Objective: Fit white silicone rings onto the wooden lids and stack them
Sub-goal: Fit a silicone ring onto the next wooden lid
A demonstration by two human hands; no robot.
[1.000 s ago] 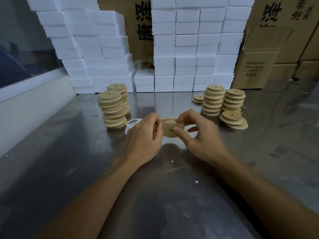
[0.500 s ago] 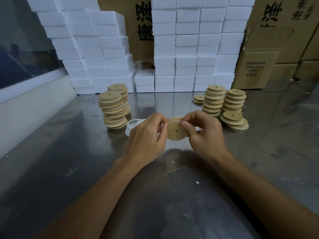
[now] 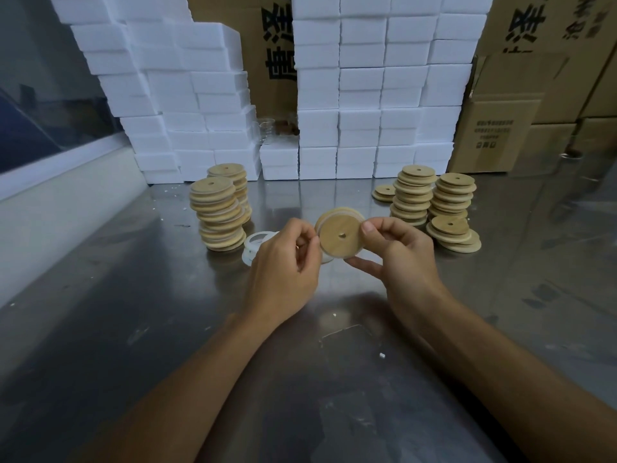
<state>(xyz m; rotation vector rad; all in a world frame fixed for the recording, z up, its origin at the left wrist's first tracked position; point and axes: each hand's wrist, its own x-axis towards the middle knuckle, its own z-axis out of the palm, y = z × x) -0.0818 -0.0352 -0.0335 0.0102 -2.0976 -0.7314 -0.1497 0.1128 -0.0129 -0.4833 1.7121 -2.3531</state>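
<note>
Wooden lid (image 3: 340, 236) with a ring half on sits pinched between left hand (image 3: 283, 272) and right hand (image 3: 397, 259); done stacks (image 3: 218, 213) at ten o'clock, bare lids (image 3: 434, 205) wait at two o'clock.

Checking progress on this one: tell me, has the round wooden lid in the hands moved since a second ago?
Yes. The round wooden lid has tipped up to face the camera and risen slightly, judged against the right-hand stacks of wooden lids.

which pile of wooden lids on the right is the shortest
The small pile at far left of the right group, just a couple of lids; the tall stack beside it and the others stand higher.
</note>
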